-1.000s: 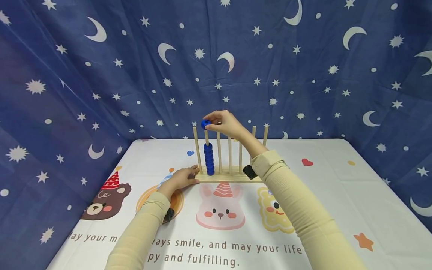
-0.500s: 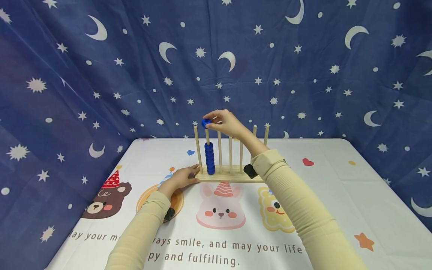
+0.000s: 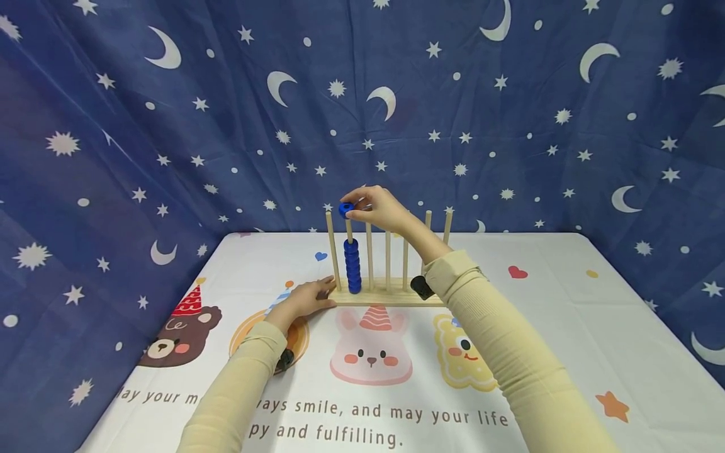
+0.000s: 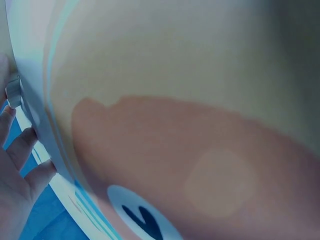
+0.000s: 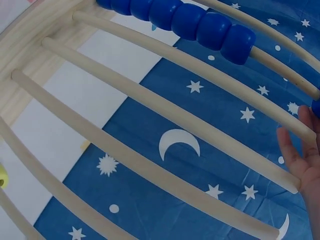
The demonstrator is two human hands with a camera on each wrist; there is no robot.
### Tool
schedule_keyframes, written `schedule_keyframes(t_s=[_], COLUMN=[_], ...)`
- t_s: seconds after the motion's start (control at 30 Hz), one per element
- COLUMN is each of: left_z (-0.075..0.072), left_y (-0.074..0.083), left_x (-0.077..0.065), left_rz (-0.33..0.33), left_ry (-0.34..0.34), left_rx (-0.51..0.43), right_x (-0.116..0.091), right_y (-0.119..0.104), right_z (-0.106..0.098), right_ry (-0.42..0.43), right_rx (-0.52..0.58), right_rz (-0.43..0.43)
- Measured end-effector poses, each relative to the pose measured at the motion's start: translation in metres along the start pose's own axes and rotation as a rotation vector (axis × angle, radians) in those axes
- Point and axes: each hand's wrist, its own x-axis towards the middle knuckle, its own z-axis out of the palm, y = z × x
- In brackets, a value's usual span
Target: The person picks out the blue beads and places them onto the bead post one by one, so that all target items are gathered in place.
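A wooden abacus (image 3: 362, 301) with several upright pegs stands on the table. Dark blue beads (image 3: 353, 267) are stacked on its second peg from the left, also large in the right wrist view as blue beads (image 5: 185, 21). At that peg's top end my right hand (image 3: 381, 209) pinches one more blue bead (image 3: 346, 210) between thumb and fingers, its hole facing up. A stretch of bare peg shows between this bead and the stack. My left hand (image 3: 306, 298) grips the left end of the base, thumb at the front; its fingers (image 4: 22, 147) show at the left wrist view's edge.
A white tablecloth (image 3: 362, 343) with cartoon prints covers the table. Behind and to the left hangs a blue curtain (image 3: 340, 119) with moons and stars. At the right wrist view's left edge is a bit of a yellow print (image 5: 3, 177).
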Motion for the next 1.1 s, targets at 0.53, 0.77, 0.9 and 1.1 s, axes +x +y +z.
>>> schedule_keyframes(t_s=[0.53,0.77,0.9,1.1], left_z=[-0.0003,-0.0007,-0.0005,-0.0008], left_y=[-0.0002,-0.0003,-0.0014,-0.0023], left_x=[0.0003,0.0006,0.0015,0.0032], left_rz=[0.031,0.026,0.024,0.017], left_ry=[0.016,0.01,0.004,-0.015], left_rx=[0.016,0.007,0.006,0.0], right_x=[-0.0008,-0.0008,-0.0017,-0.0018], right_y=[0.0009,0.0014,0.0014,0.0035], right_z=[-0.0012,-0.0011,-0.0014,0.0001], right_ry=[0.029,0.032,0.035,0.043], right_rx=[0.03,0.043,0.051,0.066], right_rz=[-0.004,-0.001,-0.001,-0.009])
